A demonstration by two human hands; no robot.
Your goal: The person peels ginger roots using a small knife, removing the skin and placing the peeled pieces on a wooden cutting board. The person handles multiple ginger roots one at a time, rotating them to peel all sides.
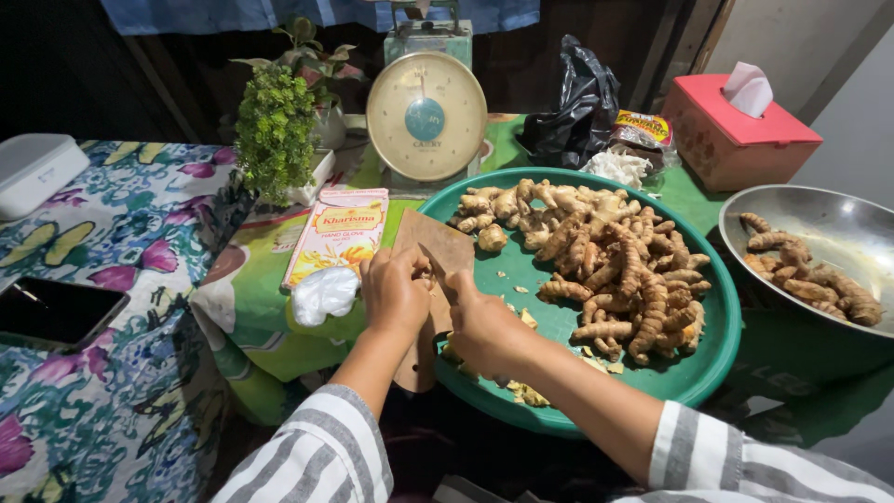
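My left hand presses a small piece of root onto a wooden cutting board that leans over the rim of a big green tray. My right hand grips a knife, its blade angled toward the left hand's fingers. A heap of ginger and turmeric roots fills the tray's far and right side. Peel scraps lie on the tray near my right wrist.
A metal bowl at the right holds more roots. Behind the tray stand a dial kitchen scale, a black plastic bag, a pink tissue box and a small green plant. A glove box, a phone and a white container lie at the left.
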